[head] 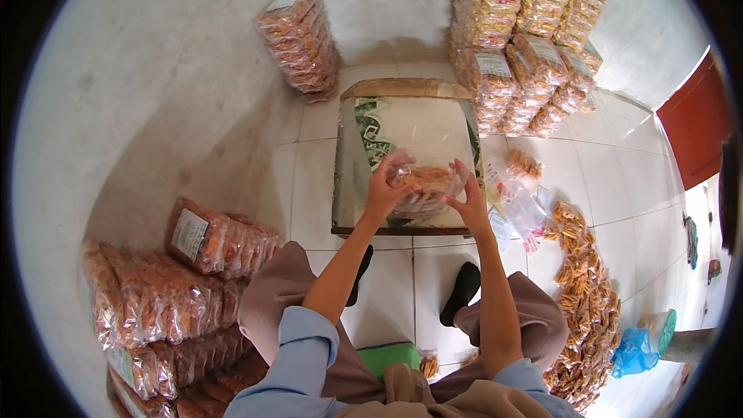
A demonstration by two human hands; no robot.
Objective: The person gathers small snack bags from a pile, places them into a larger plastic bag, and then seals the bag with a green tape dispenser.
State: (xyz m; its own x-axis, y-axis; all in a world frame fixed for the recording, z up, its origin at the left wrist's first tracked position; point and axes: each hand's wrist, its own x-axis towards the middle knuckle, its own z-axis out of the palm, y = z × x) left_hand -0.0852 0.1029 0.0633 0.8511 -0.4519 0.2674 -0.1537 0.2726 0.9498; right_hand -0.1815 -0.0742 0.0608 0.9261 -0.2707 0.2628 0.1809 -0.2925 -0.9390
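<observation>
Both hands grip a clear plastic bag of brown snack sticks (428, 183) above a low table (432, 128) with a pale, green-printed cover. My left hand (392, 183) holds the bag's left side, thumb towards the front. At its right side is my right hand (464, 191), with the thumb near the lower edge and the fingers at the upper corner. Whether the bag rests on the table or is held just above it, I cannot tell. Empty clear bags (522, 206) and printed paper labels (500, 229) lie on the floor to the right of the table.
Small snack packs (583, 302) form a long heap at right, near a blue plastic bag (635, 353). Packed bags (159, 296) are stacked at left, another stack (299, 46) stands by the wall, and tall stacks (493, 6) stand at back right. A green block (389, 359) lies between my legs.
</observation>
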